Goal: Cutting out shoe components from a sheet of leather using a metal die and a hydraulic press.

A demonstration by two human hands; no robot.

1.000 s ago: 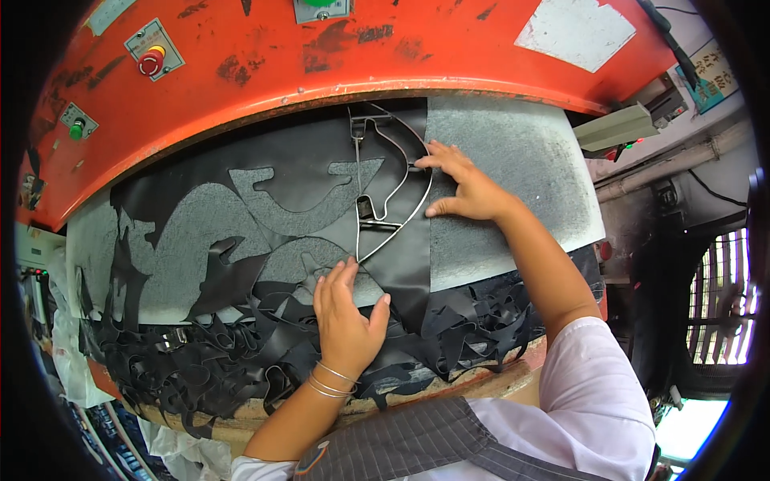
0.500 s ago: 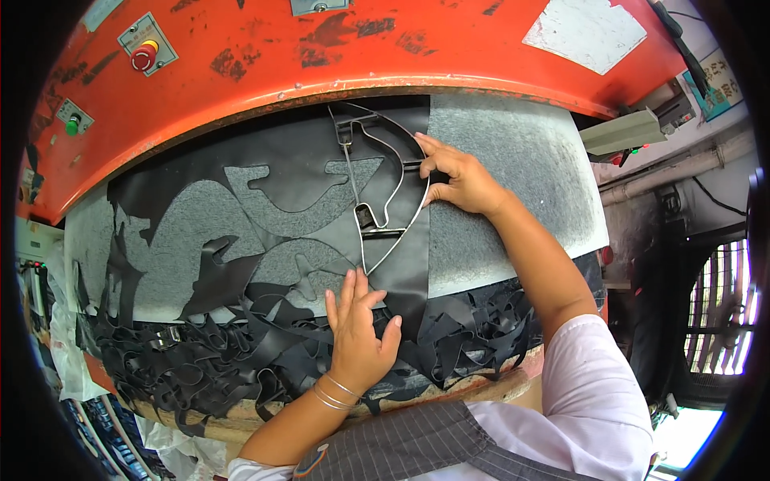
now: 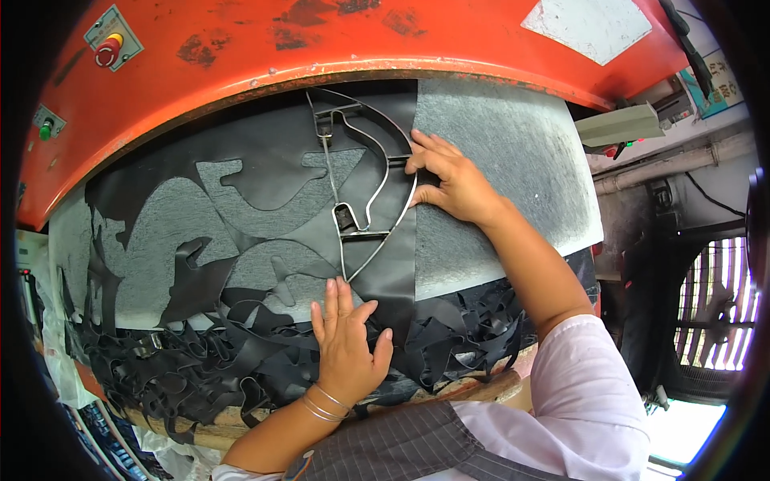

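- Closest, a dark striped apron (image 3: pixel 393 441) and a white sleeve (image 3: pixel 589 385) show at the bottom.
- Thin silver bangles (image 3: pixel 325 403) go around the left wrist.
- The left hand (image 3: pixel 350 353) is wide, with the thumb out to the side and nothing in its grip. Its fingertips seem to touch the bottom tip of the metal cutting die.
- A big heap of curly black scraps (image 3: pixel 208 369) lies along the near side of the table (image 3: pixel 473 393), which has a wood-coloured edge.
- The metal cutting die (image 3: pixel 386 172) lies on the black sheet (image 3: pixel 273 172). It has a thin straight side on the left, a round side on the right, a wavy strip inside and short bars across. Part of its left side goes over a hole in the sheet.
- The right hand (image 3: pixel 457 184) is wide too. Its thumb and fingers are spread, and they touch the round side of the die.
- Under the sheet is a grey board (image 3: pixel 505 184). It shows through the cut-out holes and sticks out on the right.
- Farthest, a red machine (image 3: pixel 449 48) goes across the top. It has a red knob (image 3: pixel 108 52), a green button (image 3: pixel 46 128) and a white patch (image 3: pixel 589 28).
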